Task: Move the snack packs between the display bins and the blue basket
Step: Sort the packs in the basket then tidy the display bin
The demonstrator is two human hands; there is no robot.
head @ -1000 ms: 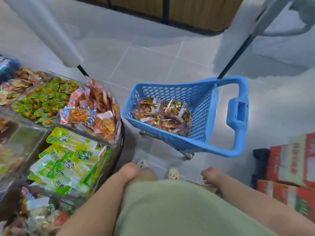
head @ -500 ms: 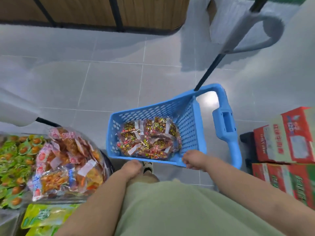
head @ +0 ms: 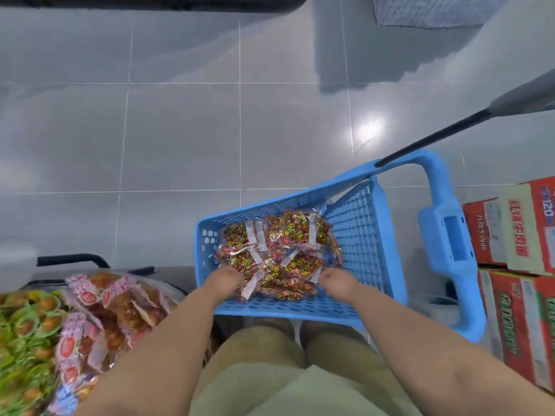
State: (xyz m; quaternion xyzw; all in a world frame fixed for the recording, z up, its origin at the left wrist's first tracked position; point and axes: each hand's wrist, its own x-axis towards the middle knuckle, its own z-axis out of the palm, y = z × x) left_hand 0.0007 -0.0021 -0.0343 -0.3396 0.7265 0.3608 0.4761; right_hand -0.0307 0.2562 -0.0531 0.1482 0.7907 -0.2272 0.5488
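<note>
The heap of clear, crinkly snack packs (head: 279,253), red-and-yellow inside with white labels, lies in the blue perforated plastic basket (head: 360,235), crowded toward its 9 o'clock end. The left hand (head: 225,280) digs into the heap's 7 o'clock edge and the right hand (head: 337,280) into its 5 o'clock edge. The fingers of both are buried among the packs, so I cannot tell whether they are apart or clamped on anything.

This reads as the gathering step, a two-handed scoop out of the basket. The next move likely calls for closing both hands under a bundle, lifting it over the near wall and swinging toward 8 o'clock. There sit the display bin of pink-and-orange packs (head: 99,319) and the display bin of green-wrapped packs (head: 24,340). The slippery film may let packs spill.

At 3 o'clock the basket's handle (head: 447,235) and the stacked red cardboard boxes (head: 516,235) crowd that side. A black pole (head: 432,142) slants over the far rim at 1 o'clock.
</note>
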